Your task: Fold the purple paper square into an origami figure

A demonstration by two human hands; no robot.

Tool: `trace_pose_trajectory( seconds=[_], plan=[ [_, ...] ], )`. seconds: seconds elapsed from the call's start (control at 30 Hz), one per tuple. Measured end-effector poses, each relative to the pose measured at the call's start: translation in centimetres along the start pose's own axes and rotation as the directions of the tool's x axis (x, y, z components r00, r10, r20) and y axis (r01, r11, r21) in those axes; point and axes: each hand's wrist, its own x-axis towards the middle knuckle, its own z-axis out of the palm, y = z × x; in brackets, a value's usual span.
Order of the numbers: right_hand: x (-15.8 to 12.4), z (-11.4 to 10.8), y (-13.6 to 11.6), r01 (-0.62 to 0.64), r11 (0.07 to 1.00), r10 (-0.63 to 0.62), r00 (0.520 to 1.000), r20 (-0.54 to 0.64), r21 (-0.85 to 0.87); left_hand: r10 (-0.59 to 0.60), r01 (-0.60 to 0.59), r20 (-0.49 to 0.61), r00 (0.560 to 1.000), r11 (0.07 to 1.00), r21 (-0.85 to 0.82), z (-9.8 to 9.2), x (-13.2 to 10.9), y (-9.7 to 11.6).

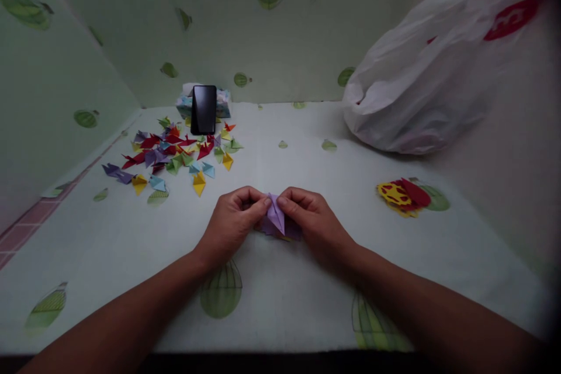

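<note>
Between my hands is a small piece of folded purple origami paper [276,217], its sharp point toward me. My left hand [236,213] pinches its upper left side between thumb and fingers. On the upper right side, my right hand [309,213] grips it the same way. Just below the folded piece lie flat purple paper sheets [293,232], partly hidden by it and my hands, with a bit of yellow at their edge. A pile of folded paper pieces [175,152] in red, purple, green, blue and yellow spreads out at the back left.
A black phone [204,110] leans on a tissue box [224,103] behind the pile. Yellow and red paper cutouts [401,196] lie on the right of the white table covering [280,298]. A large white plastic bag [412,87] stands at the back right, against patterned walls.
</note>
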Motion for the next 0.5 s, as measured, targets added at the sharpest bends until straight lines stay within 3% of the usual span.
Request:
trace_pose_trajectory(
  seconds=[0.27, 0.4, 0.5],
  plan=[
    [0.06, 0.10, -0.45, 0.116, 0.953, -0.126, 0.992, -0.020, -0.280, 0.019, -0.018, -0.025, 1.000, 1.000, 0.021, 0.26, -0.33, 0.04],
    [0.03, 0.20, -0.47, 0.066, 0.979, -0.066, 0.998, 0.005, -0.194, 0.044, -0.042, -0.060, 0.997, 0.998, 0.044, 0.20, -0.31, -0.07],
    [-0.02, 0.12, -0.32, 0.004, 0.996, -0.004, 1.000, 0.005, -0.084, 0.028, -0.029, -0.024, 0.999, 0.999, -0.027, 0.13, -0.24, -0.21]
  ],
)
